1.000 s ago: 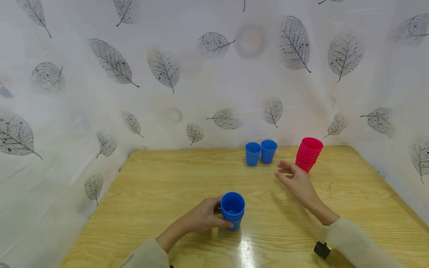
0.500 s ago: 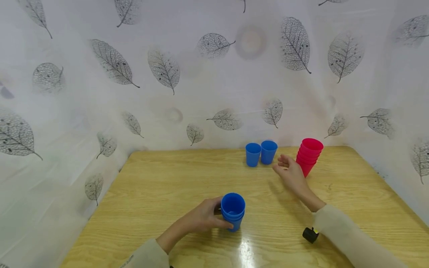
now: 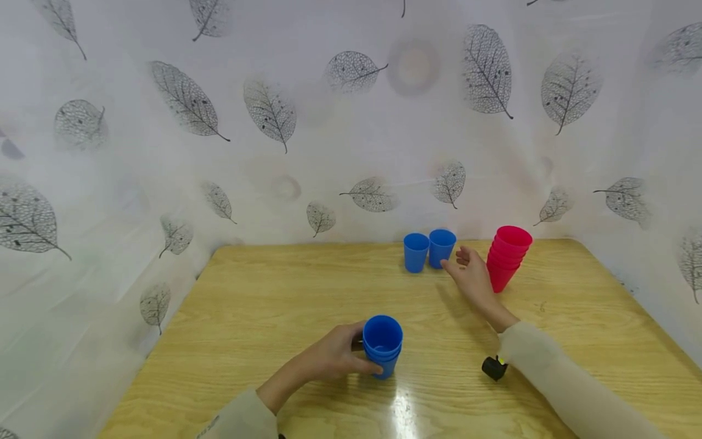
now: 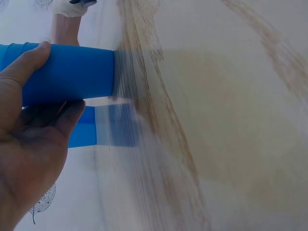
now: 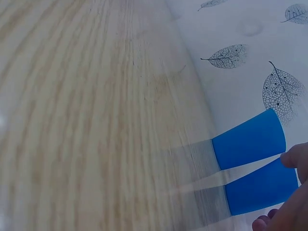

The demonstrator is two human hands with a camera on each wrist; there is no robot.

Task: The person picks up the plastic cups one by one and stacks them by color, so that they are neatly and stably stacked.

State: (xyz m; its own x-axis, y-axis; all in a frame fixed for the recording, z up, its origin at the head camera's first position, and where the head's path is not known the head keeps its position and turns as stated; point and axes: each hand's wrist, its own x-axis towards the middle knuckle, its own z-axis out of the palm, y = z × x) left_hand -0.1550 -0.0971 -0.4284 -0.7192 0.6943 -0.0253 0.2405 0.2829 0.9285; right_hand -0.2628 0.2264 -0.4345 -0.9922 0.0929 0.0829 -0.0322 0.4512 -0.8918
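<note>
My left hand [image 3: 340, 355] grips a nested stack of blue cups [image 3: 387, 364] at the middle front of the table, the thumb across its near side. In the left wrist view the stack [image 4: 72, 72] stands between thumb and fingers. Two single blue cups stand close together at the back, a left one [image 3: 415, 257] and a right one [image 3: 440, 249]. My right hand [image 3: 474, 278] is beside the right cup, thumb and fingers apart. In the right wrist view the thumb [image 5: 291, 157] overlaps the nearer cup [image 5: 262, 187] close to its rim.
A stack of red cups [image 3: 504, 259] stands just right of my right hand, near the table's back edge. Behind the wooden table [image 3: 274, 292] hangs a pale curtain [image 3: 307, 140] with a leaf print. A black wrist device [image 3: 495, 367] is under the right sleeve.
My right hand has moved left and away from me, from beside the red stack to the right blue cup. The left hand and its stack have stayed in place.
</note>
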